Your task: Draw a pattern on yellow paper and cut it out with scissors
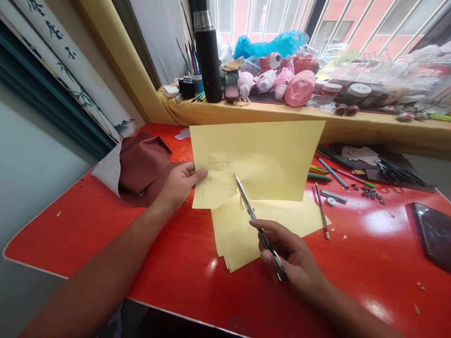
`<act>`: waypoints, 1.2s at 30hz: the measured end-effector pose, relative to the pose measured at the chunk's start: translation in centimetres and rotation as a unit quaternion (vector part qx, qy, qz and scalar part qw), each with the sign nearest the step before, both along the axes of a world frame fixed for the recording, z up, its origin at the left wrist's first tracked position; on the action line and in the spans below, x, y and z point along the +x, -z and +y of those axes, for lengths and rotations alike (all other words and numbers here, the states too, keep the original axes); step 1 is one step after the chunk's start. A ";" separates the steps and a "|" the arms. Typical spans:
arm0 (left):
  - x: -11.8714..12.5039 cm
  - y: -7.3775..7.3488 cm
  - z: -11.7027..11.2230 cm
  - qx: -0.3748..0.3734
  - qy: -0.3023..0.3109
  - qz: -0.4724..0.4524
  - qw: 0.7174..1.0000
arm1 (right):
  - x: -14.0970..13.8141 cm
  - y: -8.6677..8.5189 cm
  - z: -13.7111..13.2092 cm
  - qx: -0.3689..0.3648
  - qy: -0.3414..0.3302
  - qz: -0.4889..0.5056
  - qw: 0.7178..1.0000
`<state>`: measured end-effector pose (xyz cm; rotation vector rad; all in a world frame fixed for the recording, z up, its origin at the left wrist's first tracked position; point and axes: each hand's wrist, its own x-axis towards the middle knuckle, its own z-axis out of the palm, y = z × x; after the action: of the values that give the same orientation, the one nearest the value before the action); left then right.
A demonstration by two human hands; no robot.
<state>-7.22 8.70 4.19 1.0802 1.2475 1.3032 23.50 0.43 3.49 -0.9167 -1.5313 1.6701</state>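
My left hand (181,185) pinches the left edge of a yellow paper sheet (271,159) between thumb and fingers, holding it upright above the table. Faint pencil lines mark the left part of this sheet. In my right hand (291,253) is a pair of slim metal scissors (252,213), seen nearly edge-on. Their tip points up and left, in front of the sheet's lower part; whether it touches the paper I cannot tell. Below lie several more yellow sheets (232,244), loosely stacked and partly covered by the raised one.
Brown leather-like material (144,164) is heaped at the left of the red table (183,286). Pens, a pencil (322,211) and small dark rings (369,193) lie on the right, beside a phone (433,234). A black thermos (208,61) and pink figures crowd the windowsill.
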 end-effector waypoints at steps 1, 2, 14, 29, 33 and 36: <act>0.0 0.0 0.1 0.001 -0.002 0.001 1.000 | 0.0 0.0 0.0 0.000 -0.004 -0.001 1.000; -0.1 0.1 0.1 0.002 -0.004 0.001 1.000 | 0.0 -0.1 -0.1 0.000 -0.008 -0.001 1.000; -0.1 0.0 0.2 0.014 -0.021 0.012 1.000 | -0.1 -0.4 -0.1 0.000 -0.018 -0.031 0.999; -0.3 -0.2 0.0 0.005 -0.016 0.033 0.999 | -0.1 -0.4 -0.1 -0.001 -0.021 -0.021 1.000; -0.6 -0.2 0.3 -0.004 -0.015 0.039 0.999 | 0.1 -0.3 -0.1 0.018 -0.030 -0.041 0.999; -0.9 0.0 0.5 -0.010 -0.007 0.041 0.999 | 0.0 -0.3 -0.2 0.014 -0.041 -0.058 0.997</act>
<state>-8.17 9.16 4.23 1.1226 1.3294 1.2654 23.53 0.28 3.82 -0.9627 -1.6875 1.6730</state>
